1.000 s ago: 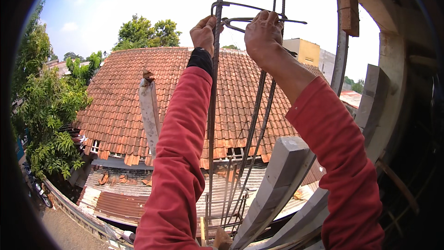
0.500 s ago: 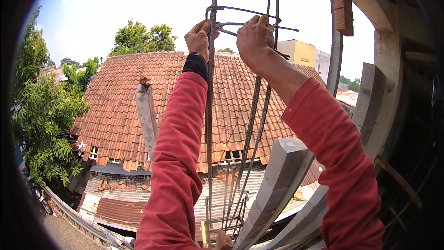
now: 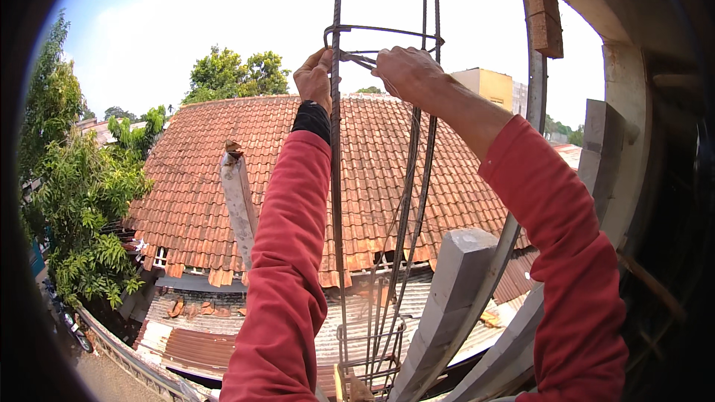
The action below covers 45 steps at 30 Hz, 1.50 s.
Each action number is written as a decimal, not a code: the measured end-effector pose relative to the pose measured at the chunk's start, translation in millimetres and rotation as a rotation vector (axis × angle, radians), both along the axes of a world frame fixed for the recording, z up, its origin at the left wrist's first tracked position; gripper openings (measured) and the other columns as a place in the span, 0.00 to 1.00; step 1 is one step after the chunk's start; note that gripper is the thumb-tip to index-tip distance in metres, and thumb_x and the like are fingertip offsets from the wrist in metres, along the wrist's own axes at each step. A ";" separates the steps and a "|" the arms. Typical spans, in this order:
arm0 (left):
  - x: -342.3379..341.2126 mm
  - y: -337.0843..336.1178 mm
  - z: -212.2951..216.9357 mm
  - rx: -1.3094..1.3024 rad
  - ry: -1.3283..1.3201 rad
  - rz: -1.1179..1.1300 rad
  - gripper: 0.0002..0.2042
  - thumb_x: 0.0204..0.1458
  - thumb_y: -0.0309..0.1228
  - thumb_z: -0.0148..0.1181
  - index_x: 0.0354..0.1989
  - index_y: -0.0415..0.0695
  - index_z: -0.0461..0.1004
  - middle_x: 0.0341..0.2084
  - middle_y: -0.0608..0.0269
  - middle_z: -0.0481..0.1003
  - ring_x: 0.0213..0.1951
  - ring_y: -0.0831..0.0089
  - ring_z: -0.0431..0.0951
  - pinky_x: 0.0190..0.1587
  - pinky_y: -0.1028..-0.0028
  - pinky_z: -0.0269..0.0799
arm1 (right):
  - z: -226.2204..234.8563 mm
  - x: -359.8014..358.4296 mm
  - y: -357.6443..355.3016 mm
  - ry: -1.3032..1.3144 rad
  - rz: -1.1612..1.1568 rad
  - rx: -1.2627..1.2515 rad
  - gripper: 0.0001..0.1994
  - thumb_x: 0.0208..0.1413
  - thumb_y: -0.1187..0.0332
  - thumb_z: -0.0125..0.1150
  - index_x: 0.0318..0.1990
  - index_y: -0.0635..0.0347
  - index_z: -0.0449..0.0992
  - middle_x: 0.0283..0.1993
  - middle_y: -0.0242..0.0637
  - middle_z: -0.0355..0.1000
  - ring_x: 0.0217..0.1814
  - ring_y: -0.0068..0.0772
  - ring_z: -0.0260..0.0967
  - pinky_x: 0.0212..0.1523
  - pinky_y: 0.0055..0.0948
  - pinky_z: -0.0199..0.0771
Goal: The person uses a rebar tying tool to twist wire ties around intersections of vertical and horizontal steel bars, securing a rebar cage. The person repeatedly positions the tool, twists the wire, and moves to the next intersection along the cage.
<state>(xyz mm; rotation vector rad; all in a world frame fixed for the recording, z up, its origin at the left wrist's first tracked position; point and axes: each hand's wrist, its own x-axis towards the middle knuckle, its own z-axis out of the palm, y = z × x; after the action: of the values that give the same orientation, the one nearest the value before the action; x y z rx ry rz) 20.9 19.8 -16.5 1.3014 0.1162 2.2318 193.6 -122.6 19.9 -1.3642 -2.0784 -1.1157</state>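
Ahead of me rises a column cage of steel reinforcing bars; a ribbed upright bar (image 3: 337, 171) runs past my left wrist, and a square stirrup (image 3: 387, 29) rings the cage just above my hands. My left hand (image 3: 313, 83) is closed at the left corner bar, fingertips pinched close below the stirrup; what they pinch is too small to make out. Inside the cage, my right hand (image 3: 412, 74) wraps around the handles of dark metal pincers (image 3: 359, 59). The jaws point left, at the corner bar near my left fingertips. My right palm hides most of the handles.
Pale squared posts (image 3: 456, 283) lean at the lower right, beside a concrete column (image 3: 624, 134). A wooden block (image 3: 547, 26) hangs upper right. Below lie a tiled roof (image 3: 283, 156) and corrugated sheets (image 3: 197, 339). Another post (image 3: 238, 205) stands left of my arm.
The pincers' handles, spread apart before, are now mostly inside my right hand, which has turned flatter. My left hand stays at the corner bar. The whole view has shifted slightly.
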 end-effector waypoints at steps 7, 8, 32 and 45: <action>2.7 -6.5 -1.2 0.013 0.022 0.047 0.12 0.66 0.30 0.62 0.53 0.40 0.84 0.33 0.63 0.83 0.26 0.79 0.77 0.25 0.77 0.77 | 17.9 14.4 14.4 0.635 0.375 -0.717 0.21 0.75 0.56 0.54 0.29 0.62 0.76 0.18 0.31 0.72 0.12 0.26 0.71 0.13 0.26 0.76; 2.9 -7.5 -1.3 0.013 0.021 0.050 0.12 0.66 0.30 0.62 0.53 0.40 0.84 0.33 0.62 0.83 0.26 0.79 0.77 0.25 0.77 0.77 | 14.7 16.9 15.8 0.703 0.453 -0.806 0.21 0.74 0.56 0.55 0.29 0.60 0.75 0.18 0.30 0.72 0.13 0.25 0.71 0.14 0.25 0.76; -2.9 7.0 -1.5 0.011 0.045 0.043 0.10 0.65 0.30 0.65 0.50 0.39 0.84 0.34 0.63 0.84 0.29 0.78 0.81 0.24 0.76 0.78 | 36.8 51.7 -31.3 0.421 0.286 -0.799 0.12 0.70 0.66 0.55 0.42 0.70 0.76 0.30 0.44 0.82 0.23 0.33 0.81 0.26 0.32 0.88; -4.4 17.3 -3.9 0.062 0.090 -0.011 0.14 0.68 0.32 0.62 0.56 0.37 0.80 0.39 0.57 0.86 0.38 0.72 0.88 0.25 0.78 0.80 | 47.8 69.1 -18.6 0.390 0.358 -0.806 0.24 0.62 0.73 0.56 0.66 0.69 0.70 0.47 0.63 0.80 0.45 0.56 0.85 0.44 0.45 0.91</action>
<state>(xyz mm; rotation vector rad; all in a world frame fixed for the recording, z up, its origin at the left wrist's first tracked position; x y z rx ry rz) 16.5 37.1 -20.4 1.4326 0.0738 2.1838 262.7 -141.2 67.7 -1.2870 -2.4066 0.1723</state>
